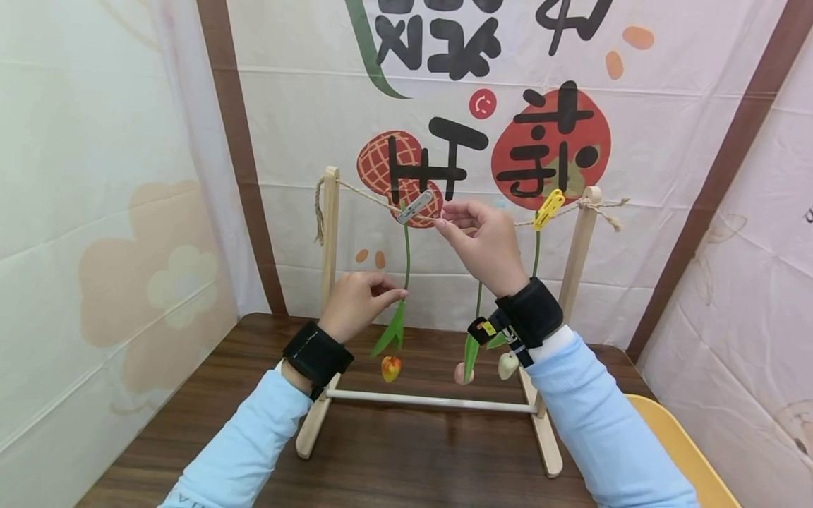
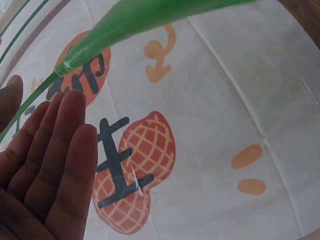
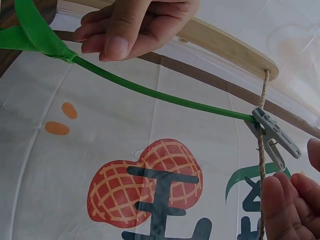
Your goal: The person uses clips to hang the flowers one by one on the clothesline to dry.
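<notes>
A twine line (image 1: 368,194) runs between the two posts of a wooden rack (image 1: 329,233). A grey clothespin (image 1: 415,207) clips a green stem (image 1: 406,261) with an orange flower (image 1: 390,367) hanging head down. My left hand (image 1: 390,293) touches that stem near its leaves with relaxed fingers (image 2: 65,130). My right hand (image 1: 444,220) pinches the twine (image 3: 260,195) just right of the grey clothespin (image 3: 275,136). A pink flower (image 1: 461,372) hangs below my right wrist, the top of its stem hidden. A yellow clothespin (image 1: 548,209) holds a white flower (image 1: 508,365).
The rack stands on a dark wooden table (image 1: 394,466) against a printed cloth backdrop (image 1: 552,148). A white crossbar (image 1: 432,401) joins the rack's feet. A yellow chair edge (image 1: 679,444) shows at the lower right.
</notes>
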A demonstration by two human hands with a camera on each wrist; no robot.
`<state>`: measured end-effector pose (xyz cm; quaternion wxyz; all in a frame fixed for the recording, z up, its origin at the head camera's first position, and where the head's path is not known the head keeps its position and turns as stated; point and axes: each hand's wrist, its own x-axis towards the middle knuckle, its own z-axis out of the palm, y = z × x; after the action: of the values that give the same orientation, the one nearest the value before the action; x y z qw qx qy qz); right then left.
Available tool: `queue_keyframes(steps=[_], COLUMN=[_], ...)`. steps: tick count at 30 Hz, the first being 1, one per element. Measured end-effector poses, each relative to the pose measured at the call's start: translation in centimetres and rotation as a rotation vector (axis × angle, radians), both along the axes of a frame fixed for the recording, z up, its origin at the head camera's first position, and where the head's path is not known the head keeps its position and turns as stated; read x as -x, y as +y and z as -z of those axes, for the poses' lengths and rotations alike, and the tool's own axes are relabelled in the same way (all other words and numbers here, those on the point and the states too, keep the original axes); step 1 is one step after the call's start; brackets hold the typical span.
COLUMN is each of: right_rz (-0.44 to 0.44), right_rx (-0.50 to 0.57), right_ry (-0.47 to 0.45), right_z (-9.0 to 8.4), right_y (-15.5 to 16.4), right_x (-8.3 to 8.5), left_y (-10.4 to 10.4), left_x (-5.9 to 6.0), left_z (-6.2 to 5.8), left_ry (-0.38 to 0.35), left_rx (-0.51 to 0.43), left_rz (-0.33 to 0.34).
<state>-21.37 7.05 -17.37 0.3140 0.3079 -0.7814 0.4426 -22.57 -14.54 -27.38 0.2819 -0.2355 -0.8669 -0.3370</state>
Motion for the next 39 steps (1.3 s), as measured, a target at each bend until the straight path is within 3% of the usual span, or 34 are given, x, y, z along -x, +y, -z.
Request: queue_keyframes(steps=[20, 39], right_rz=[0.013, 0.027], right_rx=[-0.058, -0.069], right_ry=[0.055, -0.017], right_z=[2.8, 6.2], right_y=[1.8, 3.9], right_x=[-0.7, -0.7], left_y=[-0.3, -0.1], left_x=[-0.9, -1.1], left_z=[0.5, 0.9], left_ry=[-0.005, 0.025], left_rx=[0.03, 0.05], left_rz=[-0.02, -0.017])
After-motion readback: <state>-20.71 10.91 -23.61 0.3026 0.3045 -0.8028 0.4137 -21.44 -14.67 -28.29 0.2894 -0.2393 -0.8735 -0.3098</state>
